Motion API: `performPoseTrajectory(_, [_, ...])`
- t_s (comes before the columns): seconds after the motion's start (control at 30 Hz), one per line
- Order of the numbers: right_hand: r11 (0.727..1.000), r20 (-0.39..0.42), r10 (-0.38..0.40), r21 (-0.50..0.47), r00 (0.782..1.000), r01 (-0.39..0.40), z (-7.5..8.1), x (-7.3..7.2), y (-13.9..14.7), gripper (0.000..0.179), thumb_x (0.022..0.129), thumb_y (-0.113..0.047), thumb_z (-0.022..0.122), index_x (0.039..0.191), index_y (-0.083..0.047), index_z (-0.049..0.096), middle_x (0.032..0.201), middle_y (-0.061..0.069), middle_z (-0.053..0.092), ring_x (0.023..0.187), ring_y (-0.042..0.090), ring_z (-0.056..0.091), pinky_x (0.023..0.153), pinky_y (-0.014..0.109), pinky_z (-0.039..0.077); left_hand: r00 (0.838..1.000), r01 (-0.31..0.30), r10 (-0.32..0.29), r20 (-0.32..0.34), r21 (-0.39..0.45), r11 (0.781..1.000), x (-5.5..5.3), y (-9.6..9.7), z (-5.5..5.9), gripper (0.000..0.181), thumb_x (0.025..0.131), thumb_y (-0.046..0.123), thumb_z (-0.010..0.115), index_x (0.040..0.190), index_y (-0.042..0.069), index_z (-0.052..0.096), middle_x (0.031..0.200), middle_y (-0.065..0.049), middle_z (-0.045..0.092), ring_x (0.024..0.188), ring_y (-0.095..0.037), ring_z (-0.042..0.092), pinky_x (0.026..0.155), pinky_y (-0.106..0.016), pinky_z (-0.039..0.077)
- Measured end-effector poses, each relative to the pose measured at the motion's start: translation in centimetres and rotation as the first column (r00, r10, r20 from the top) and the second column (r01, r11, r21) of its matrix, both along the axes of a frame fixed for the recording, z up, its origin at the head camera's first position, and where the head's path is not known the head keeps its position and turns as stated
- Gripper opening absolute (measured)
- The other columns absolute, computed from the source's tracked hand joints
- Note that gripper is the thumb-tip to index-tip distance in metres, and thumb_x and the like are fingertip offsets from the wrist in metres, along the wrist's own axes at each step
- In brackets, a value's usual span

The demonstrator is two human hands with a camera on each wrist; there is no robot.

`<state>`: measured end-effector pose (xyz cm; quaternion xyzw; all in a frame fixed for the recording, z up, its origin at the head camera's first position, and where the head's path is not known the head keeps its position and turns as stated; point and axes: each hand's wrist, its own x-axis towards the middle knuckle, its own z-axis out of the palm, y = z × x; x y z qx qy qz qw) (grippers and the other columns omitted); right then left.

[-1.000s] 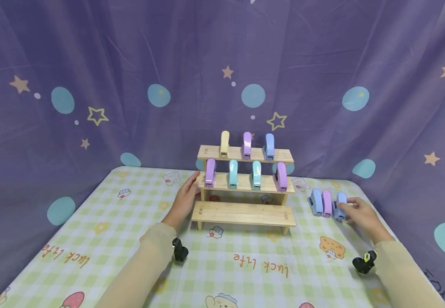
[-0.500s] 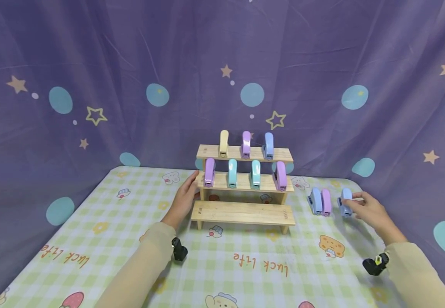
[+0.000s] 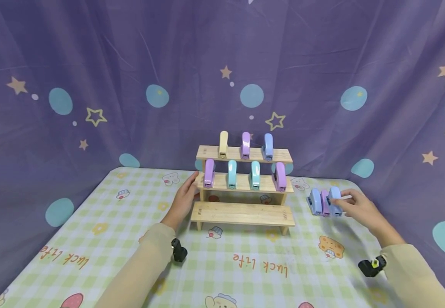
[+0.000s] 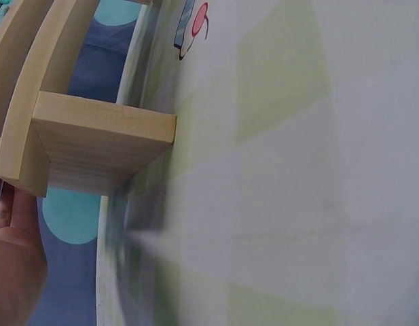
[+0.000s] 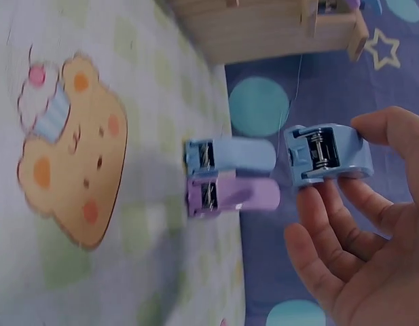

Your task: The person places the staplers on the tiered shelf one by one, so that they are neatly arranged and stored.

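Note:
In the head view my right hand (image 3: 361, 209) pinches a light blue mini stapler (image 3: 335, 201) between thumb and fingers. The right wrist view shows this stapler (image 5: 328, 155) raised off the tablecloth, its metal spring part facing the camera. Beside it stand another blue stapler (image 3: 314, 202) and a purple stapler (image 3: 325, 202), close together on the cloth. My left hand (image 3: 184, 197) touches the left end of a three-step wooden rack (image 3: 243, 213), fingers fairly straight. Part of that hand (image 4: 15, 251) is hidden behind the rack's wood in the left wrist view.
On the rack's top step stand a yellow stapler (image 3: 223, 144), a purple one and a blue one. Several purple and teal staplers (image 3: 232, 174) line the middle step. A checked tablecloth (image 3: 130, 256) covers the table; a purple curtain (image 3: 191, 51) hangs behind.
My right hand first moved right with the blue stapler, away from the other two, then came back left beside the purple one. The left hand and rack have stayed put.

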<state>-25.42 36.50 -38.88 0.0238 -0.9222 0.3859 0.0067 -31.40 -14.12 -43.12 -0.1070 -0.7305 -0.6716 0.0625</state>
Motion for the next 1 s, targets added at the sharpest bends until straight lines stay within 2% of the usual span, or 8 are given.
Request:
performPoseTrajectory(0.17, [0.999, 0.008, 0.047, -0.011, 0.999, -0.047, 0.4, 0.1, -1.4, 0.058, 0.1, -0.045, 0.061, 0.132, 0.001, 0.047, 0.11, 0.015, 0.068, 0.093, 0.026, 0.063, 0.08, 0.041, 0.055, 1.0, 0.012, -0.012, -0.005, 0.0, 1.0, 0.1, 0.0, 0.1, 0.048, 0.111, 0.025, 0.036, 0.158, 0.015, 0.031, 0.162, -0.008, 0.03, 0.141, -0.03, 0.037, 0.114, -0.052, 0.037])
performPoseTrajectory(0.33, [0.997, 0.021, 0.076, -0.029, 0.997, -0.075, 0.8, 0.2, -2.8, 0.057, 0.098, -0.044, 0.064, 0.131, -0.001, 0.048, 0.108, 0.012, 0.069, 0.091, 0.023, 0.064, 0.08, 0.038, 0.056, 1.0, 0.028, -0.028, 0.0, -0.002, 1.0, 0.2, 0.0, 0.2, 0.049, 0.111, 0.027, 0.035, 0.159, 0.016, 0.029, 0.162, -0.007, 0.028, 0.143, -0.029, 0.035, 0.115, -0.051, 0.035])
performPoseTrajectory(0.57, [0.981, 0.021, 0.174, -0.093, 0.984, -0.172, 1.2, 0.4, -4.9, 0.049, 0.099, -0.035, 0.066, 0.127, 0.001, 0.049, 0.105, 0.013, 0.068, 0.091, 0.022, 0.063, 0.082, 0.039, 0.056, 1.0, 0.013, -0.013, 0.007, -0.012, 1.0, 0.0, -0.1, -0.1, 0.049, 0.111, 0.027, 0.035, 0.159, 0.019, 0.03, 0.162, -0.005, 0.029, 0.141, -0.028, 0.038, 0.113, -0.049, 0.039])
performPoseTrajectory(0.83, [0.971, 0.034, 0.22, -0.099, 0.975, -0.216, 1.4, 0.5, -7.5, 0.047, 0.096, -0.036, 0.07, 0.122, -0.002, 0.052, 0.098, 0.009, 0.067, 0.087, 0.022, 0.063, 0.078, 0.037, 0.054, 1.0, 0.013, -0.013, 0.003, -0.003, 1.0, 0.1, 0.0, -0.1, 0.049, 0.111, 0.027, 0.036, 0.159, 0.017, 0.031, 0.161, -0.007, 0.03, 0.141, -0.029, 0.039, 0.113, -0.047, 0.04])
performPoseTrajectory(1.0, [0.951, 0.021, 0.279, -0.147, 0.96, -0.273, 1.5, 0.5, -9.5, 0.044, 0.095, -0.03, 0.071, 0.121, -0.001, 0.052, 0.096, 0.009, 0.066, 0.087, 0.022, 0.061, 0.077, 0.038, 0.052, 1.0, 0.011, -0.011, -0.003, 0.003, 1.0, 0.0, 0.0, -0.2, 0.049, 0.111, 0.027, 0.037, 0.159, 0.017, 0.032, 0.161, -0.007, 0.031, 0.14, -0.03, 0.04, 0.112, -0.047, 0.04])
